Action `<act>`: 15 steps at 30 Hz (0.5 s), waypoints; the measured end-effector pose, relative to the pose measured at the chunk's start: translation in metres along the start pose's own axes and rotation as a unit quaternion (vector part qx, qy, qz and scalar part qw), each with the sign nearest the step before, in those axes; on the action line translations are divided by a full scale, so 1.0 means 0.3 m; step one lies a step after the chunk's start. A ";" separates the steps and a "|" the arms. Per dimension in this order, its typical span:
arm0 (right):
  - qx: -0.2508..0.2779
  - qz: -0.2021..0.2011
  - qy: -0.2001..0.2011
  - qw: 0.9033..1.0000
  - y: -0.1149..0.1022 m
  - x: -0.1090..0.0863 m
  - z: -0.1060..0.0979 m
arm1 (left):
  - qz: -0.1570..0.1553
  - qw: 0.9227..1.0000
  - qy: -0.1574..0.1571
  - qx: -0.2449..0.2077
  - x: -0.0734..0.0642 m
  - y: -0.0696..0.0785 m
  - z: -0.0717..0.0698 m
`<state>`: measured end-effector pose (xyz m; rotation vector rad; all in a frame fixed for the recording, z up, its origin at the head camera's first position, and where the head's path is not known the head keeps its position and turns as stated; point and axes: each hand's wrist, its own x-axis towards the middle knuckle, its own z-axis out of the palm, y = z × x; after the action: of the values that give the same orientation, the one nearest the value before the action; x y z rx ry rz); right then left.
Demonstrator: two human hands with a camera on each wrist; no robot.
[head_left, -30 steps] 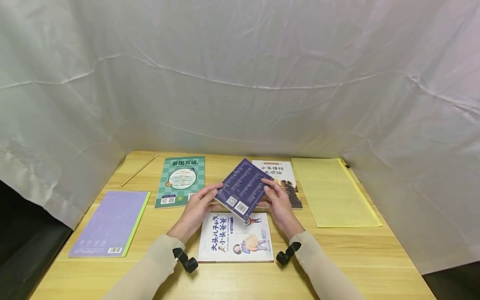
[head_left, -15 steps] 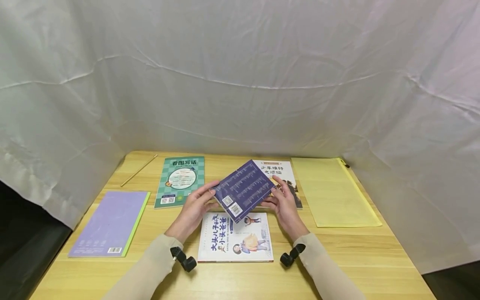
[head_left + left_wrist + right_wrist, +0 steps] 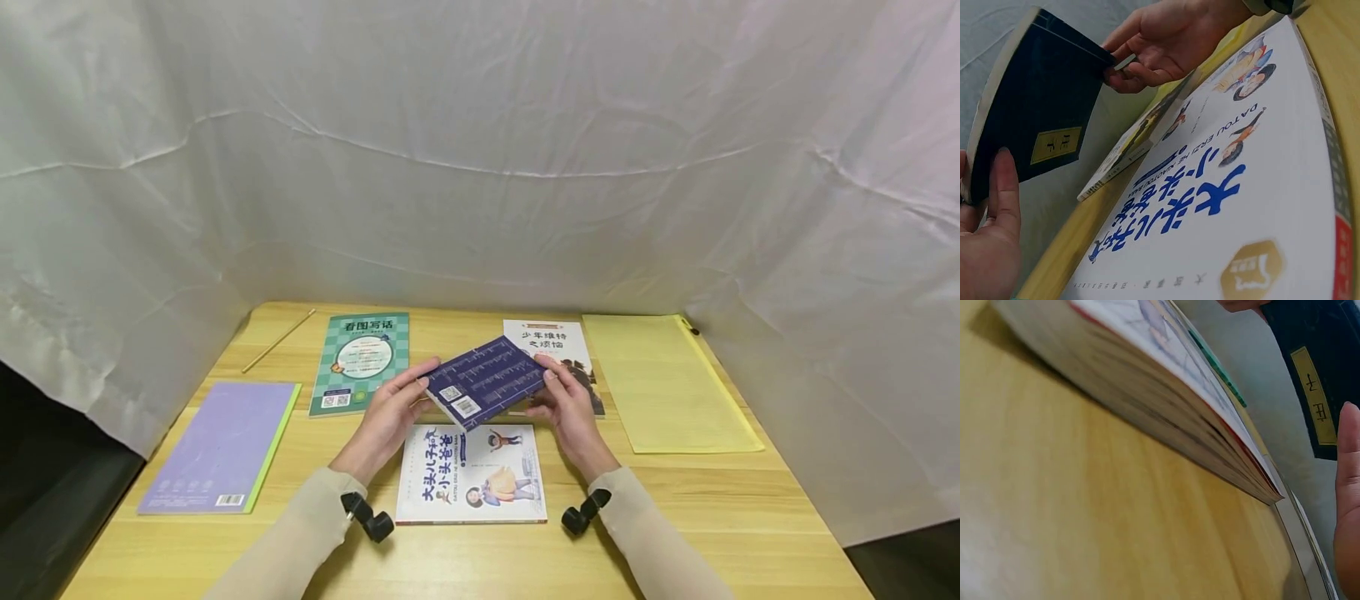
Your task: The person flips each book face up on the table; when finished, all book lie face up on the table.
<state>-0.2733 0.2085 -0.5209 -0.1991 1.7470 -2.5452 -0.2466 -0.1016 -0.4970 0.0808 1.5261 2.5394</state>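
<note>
A small dark blue book [image 3: 487,377] is held up between both hands, tilted, its back cover with codes and fine white print facing the head view. The left hand [image 3: 387,421] grips its left edge; the right hand [image 3: 572,414] grips its right edge. From below, the left wrist view shows the other cover [image 3: 1054,94], with a yellow title label. Under the held book lies a white picture book [image 3: 472,483] with blue lettering. Behind it, a second white book [image 3: 558,346] is partly covered by the blue book and right hand.
On the wooden table [image 3: 465,562] a green checkered book [image 3: 363,362] lies back left, with a thin stick [image 3: 279,340] beside it. A purple notebook [image 3: 217,446] lies at left. At right is a yellow zip pouch [image 3: 667,383]. Grey cloth [image 3: 480,208] hangs behind.
The blue book has turned and tipped flatter, its far corner dropping, so more of the white book behind shows. The right hand has shifted slightly right; the other items stay put.
</note>
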 end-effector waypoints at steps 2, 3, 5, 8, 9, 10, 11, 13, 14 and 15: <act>-0.007 -0.012 -0.004 1.000 0.001 -0.001 0.001 | 0.002 1.000 -0.002 -0.008 0.002 -0.002 0.001; -0.005 -0.017 -0.008 1.000 0.000 -0.002 0.001 | 0.003 1.000 -0.002 -0.012 0.002 -0.003 0.001; 0.011 -0.024 -0.023 0.999 -0.002 -0.003 0.000 | 0.003 1.000 -0.003 -0.024 0.004 -0.004 0.000; 0.027 -0.034 -0.047 0.998 -0.007 -0.002 -0.003 | 0.008 0.999 0.000 -0.045 0.006 -0.004 -0.001; 0.024 -0.036 -0.052 0.998 -0.010 -0.002 -0.004 | 0.010 0.999 0.002 -0.053 0.007 -0.003 0.000; 0.016 -0.038 -0.053 0.998 -0.012 -0.001 -0.004 | 0.013 0.998 0.004 -0.061 0.007 -0.002 0.000; 0.004 -0.040 -0.052 0.998 -0.013 -0.001 -0.004 | 0.015 0.998 0.007 -0.067 0.007 -0.001 0.001; -0.030 -0.043 -0.043 0.998 -0.016 -0.002 -0.003 | 0.020 0.997 0.009 -0.076 0.007 0.000 0.003; -0.049 -0.045 -0.037 0.997 -0.017 -0.002 -0.003 | 0.020 0.997 0.010 -0.080 0.007 0.001 0.005; -0.066 -0.047 -0.031 0.996 -0.017 -0.003 -0.003 | 0.022 0.996 0.008 -0.084 0.008 0.001 0.005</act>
<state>-0.2722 0.2114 -0.5165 -0.3706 1.9270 -2.4567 -0.2487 -0.0999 -0.4961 0.0717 1.3236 2.6988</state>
